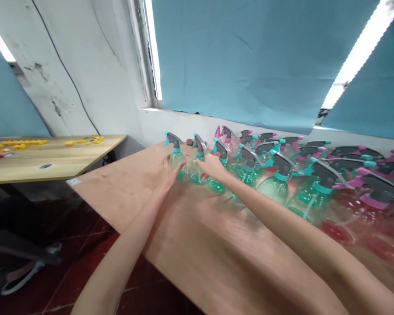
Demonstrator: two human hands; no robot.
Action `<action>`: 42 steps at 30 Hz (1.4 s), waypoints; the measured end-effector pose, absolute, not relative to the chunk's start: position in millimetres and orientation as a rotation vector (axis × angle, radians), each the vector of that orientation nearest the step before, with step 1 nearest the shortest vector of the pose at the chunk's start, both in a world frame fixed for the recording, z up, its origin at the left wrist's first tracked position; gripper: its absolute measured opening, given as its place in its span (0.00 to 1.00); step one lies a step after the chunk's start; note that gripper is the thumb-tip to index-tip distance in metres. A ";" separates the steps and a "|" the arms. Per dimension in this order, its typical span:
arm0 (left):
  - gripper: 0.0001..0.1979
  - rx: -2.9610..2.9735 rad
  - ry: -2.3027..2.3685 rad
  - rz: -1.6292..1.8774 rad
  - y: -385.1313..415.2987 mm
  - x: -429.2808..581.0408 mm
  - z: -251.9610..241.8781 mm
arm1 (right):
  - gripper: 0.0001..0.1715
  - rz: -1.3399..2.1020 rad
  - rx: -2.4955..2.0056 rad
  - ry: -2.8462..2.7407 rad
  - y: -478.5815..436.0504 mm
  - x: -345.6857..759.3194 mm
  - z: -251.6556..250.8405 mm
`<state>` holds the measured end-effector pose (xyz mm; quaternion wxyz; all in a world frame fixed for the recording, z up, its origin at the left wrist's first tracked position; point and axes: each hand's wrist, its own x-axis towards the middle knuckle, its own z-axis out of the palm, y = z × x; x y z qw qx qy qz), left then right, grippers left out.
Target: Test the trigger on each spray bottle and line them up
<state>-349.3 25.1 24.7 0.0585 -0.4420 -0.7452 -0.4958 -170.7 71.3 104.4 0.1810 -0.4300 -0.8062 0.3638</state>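
Around the body of a green spray bottle (176,158) with a grey and teal trigger head, my left hand (169,173) is closed, thumb in front. This bottle stands upright at the far left end of a row. My right hand (212,167) is at the right side of a second green spray bottle (196,176). Its fingers are apart and reach over that bottle's front; whether they touch it I cannot tell. Just behind and below the right hand stands a third green spray bottle (216,185), partly covered by it.
Several more green spray bottles (272,189) and red spray bottles (364,214) with pink collars crowd the right of the wooden table (170,245). A small brown object (189,142) lies at the back. Another table (62,159) at left bears yellow pieces (22,143). A person's foot (22,275) shows below.
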 end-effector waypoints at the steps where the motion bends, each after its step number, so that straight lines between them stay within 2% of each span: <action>1: 0.35 -1.337 -2.253 -1.513 25.6 -349.1 23.3 | 0.17 1.036 -1.223 -2.268 71.9 -173.2 103.7; 15: 0.36 -1.374 -2.282 -1.493 21.2 -349.4 23.9 | 0.19 0.973 -1.218 -2.215 85.8 -183.8 94.1; 21: 0.35 -1.369 -2.305 -1.466 19.4 -346.3 27.1 | 0.29 0.927 -1.118 -2.279 80.1 -176.9 93.1; 30: 0.40 -1.317 -2.322 -1.485 12.3 -342.3 37.4 | 0.27 0.829 -1.016 -2.322 68.3 -167.9 91.3; 38: 0.33 -1.398 -2.180 -1.534 -41.8 -313.7 44.3 | 0.25 0.727 -0.817 -2.382 8.6 -87.8 89.9; 42: 0.26 -1.768 -2.191 -1.507 -91.2 -261.6 28.9 | 0.27 0.645 -0.692 -2.433 -15.5 -29.9 78.0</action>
